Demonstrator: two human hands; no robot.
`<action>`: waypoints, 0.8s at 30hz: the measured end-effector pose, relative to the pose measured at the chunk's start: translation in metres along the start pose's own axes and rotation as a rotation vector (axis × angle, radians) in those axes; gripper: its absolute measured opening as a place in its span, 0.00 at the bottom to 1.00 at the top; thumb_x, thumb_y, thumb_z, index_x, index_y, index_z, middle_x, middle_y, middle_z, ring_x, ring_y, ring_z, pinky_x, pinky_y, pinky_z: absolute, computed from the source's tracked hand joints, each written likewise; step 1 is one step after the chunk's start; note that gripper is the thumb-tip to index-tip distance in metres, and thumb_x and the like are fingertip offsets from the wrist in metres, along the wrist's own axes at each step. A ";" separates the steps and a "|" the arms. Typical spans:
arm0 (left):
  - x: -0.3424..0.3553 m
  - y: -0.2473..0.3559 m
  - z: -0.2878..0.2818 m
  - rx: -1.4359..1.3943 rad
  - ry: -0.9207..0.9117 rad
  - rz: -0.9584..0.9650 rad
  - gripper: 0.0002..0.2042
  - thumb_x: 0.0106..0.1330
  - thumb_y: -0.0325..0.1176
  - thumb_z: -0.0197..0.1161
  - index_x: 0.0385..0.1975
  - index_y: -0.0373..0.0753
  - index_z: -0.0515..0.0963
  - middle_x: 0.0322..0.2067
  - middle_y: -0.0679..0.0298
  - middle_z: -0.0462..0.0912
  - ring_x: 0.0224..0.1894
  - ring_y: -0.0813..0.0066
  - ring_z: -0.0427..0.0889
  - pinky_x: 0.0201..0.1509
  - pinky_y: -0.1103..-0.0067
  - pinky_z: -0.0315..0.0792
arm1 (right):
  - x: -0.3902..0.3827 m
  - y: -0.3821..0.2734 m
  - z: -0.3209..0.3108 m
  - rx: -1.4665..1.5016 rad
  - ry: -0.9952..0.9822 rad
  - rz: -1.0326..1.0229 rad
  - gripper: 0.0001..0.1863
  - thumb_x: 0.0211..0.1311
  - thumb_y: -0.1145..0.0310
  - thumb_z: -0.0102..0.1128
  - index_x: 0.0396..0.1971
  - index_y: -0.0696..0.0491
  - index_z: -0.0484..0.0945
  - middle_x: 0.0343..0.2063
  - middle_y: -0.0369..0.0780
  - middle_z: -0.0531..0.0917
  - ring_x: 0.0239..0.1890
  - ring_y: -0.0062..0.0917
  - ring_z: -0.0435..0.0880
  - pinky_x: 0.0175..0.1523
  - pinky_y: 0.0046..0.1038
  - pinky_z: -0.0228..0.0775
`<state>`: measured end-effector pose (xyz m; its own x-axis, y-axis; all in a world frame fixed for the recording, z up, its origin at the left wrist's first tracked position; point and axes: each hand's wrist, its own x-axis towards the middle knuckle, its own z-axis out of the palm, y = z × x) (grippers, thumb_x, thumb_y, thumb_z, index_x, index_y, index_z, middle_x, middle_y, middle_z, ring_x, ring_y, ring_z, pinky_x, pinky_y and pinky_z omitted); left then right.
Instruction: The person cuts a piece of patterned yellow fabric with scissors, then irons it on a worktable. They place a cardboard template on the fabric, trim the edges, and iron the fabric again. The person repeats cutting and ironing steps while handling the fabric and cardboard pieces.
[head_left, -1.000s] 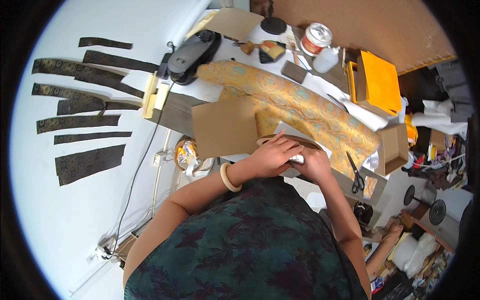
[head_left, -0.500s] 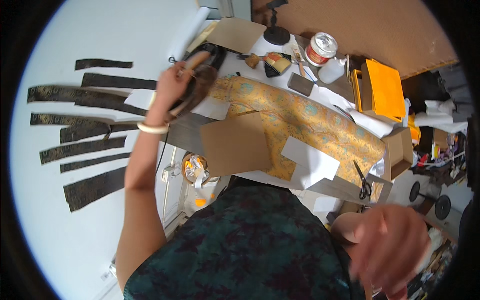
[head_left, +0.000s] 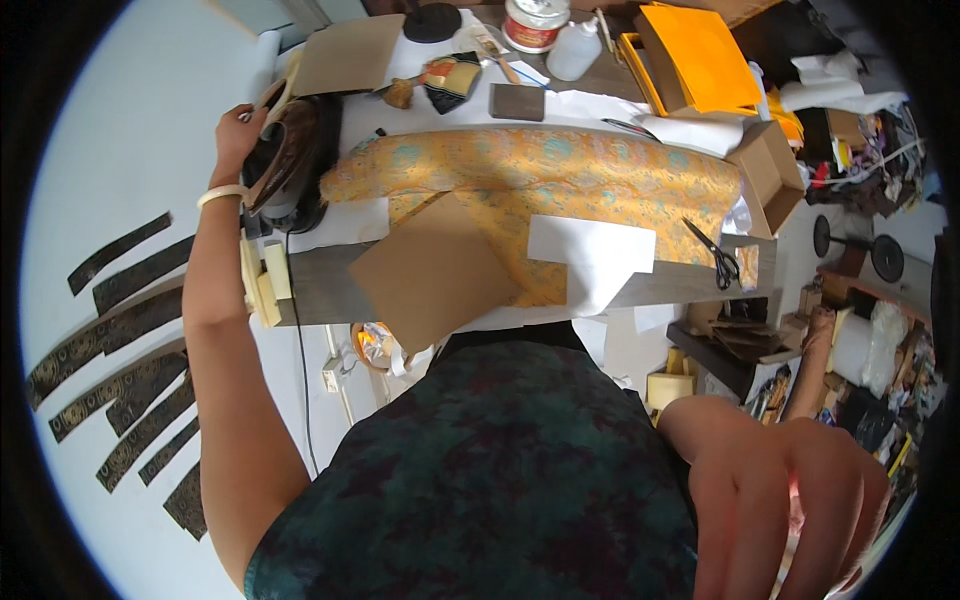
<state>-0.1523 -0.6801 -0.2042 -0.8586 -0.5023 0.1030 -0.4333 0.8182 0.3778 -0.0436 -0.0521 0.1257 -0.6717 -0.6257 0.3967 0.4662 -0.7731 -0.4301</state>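
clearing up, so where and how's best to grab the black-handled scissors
Probably by the looped handles, with the right hand coming from the near right: the scissors lie flat, loops toward the near right of the table, blades pointing left and away over the gold patterned fabric.

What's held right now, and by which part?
The left hand seems to hold a dark iron by its handle; for the right hand, I cannot tell.
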 end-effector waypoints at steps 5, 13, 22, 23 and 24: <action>-0.019 -0.015 0.007 0.048 0.022 0.042 0.29 0.60 0.54 0.74 0.52 0.35 0.87 0.42 0.44 0.90 0.47 0.51 0.91 0.53 0.67 0.82 | -0.013 -0.002 0.005 -0.052 0.050 -0.094 0.06 0.72 0.73 0.62 0.33 0.58 0.81 0.41 0.50 0.84 0.37 0.39 0.91 0.45 0.24 0.90; -0.024 -0.028 0.026 -0.034 0.124 -0.034 0.26 0.65 0.56 0.69 0.53 0.40 0.84 0.40 0.48 0.90 0.44 0.50 0.89 0.51 0.64 0.80 | -0.006 0.010 -0.021 -0.024 -0.237 -0.203 0.05 0.73 0.71 0.62 0.36 0.56 0.83 0.45 0.52 0.85 0.40 0.42 0.92 0.43 0.25 0.90; -0.104 0.068 0.014 0.198 0.563 0.462 0.25 0.71 0.45 0.68 0.62 0.36 0.79 0.56 0.44 0.81 0.61 0.45 0.76 0.67 0.58 0.69 | -0.113 -0.013 -0.118 -0.844 0.690 0.129 0.12 0.74 0.65 0.65 0.42 0.60 0.78 0.36 0.42 0.85 0.42 0.30 0.84 0.49 0.30 0.77; -0.133 0.099 0.019 0.011 0.447 0.427 0.19 0.70 0.36 0.69 0.58 0.36 0.80 0.54 0.48 0.83 0.59 0.48 0.78 0.68 0.60 0.67 | -0.144 -0.011 -0.172 -1.012 0.873 0.238 0.09 0.73 0.68 0.65 0.41 0.59 0.80 0.36 0.39 0.86 0.43 0.24 0.84 0.53 0.27 0.75; -0.169 0.134 0.027 -0.045 0.357 0.420 0.16 0.68 0.29 0.69 0.55 0.35 0.80 0.53 0.52 0.84 0.57 0.51 0.79 0.65 0.61 0.70 | -0.185 -0.007 -0.225 -1.051 1.113 0.308 0.10 0.71 0.68 0.67 0.44 0.59 0.82 0.37 0.37 0.87 0.44 0.21 0.84 0.52 0.27 0.76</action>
<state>-0.0728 -0.4780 -0.1960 -0.8054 -0.2054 0.5560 -0.0547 0.9598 0.2754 -0.0521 0.0927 -0.1272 -0.9236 0.0160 -0.3829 0.3829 0.0799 -0.9203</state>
